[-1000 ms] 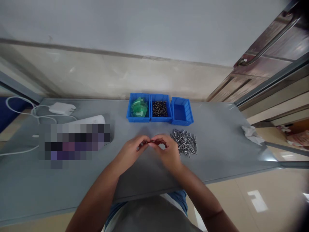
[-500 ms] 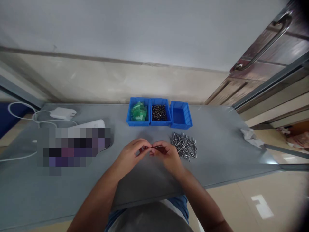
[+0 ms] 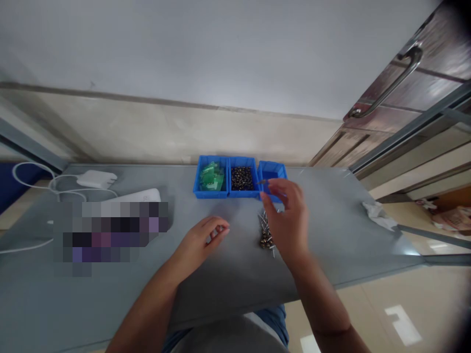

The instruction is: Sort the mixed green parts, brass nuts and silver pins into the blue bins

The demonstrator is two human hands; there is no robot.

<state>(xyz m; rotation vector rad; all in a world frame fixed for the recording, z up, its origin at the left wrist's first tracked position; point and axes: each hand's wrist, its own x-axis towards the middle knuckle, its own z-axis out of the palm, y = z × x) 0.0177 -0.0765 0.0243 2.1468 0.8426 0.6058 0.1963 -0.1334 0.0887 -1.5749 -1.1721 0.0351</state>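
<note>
My right hand (image 3: pixel 289 211) hangs over the front of the right blue bin (image 3: pixel 274 169), thumb and index finger apart. A small dark metal piece (image 3: pixel 261 182) shows by the index fingertip; whether it touches the finger I cannot tell. Below that hand lies a pile of thin silver metal pins (image 3: pixel 263 223), largely hidden, with small brassy pieces (image 3: pixel 265 242) at its left side. Left of the pile my left hand (image 3: pixel 204 240) rests low over the table, thumb and index tips pinched close together; what lies between them, if anything, does not show.
The left blue bin (image 3: pixel 195 189) holds green plastic-like pieces (image 3: pixel 213 177). The middle bin (image 3: pixel 243 194) holds small dark brassy parts (image 3: pixel 242 178). A white adapter (image 3: pixel 96 179) with cables and a blurred-out object (image 3: pixel 110 230) lie left; crumpled white tissue (image 3: pixel 379 215) lies right.
My hands have parted. The right one has moved up and right from the left hand to the right bin, uncovering the brassy pieces; the left has stayed near its place.
</note>
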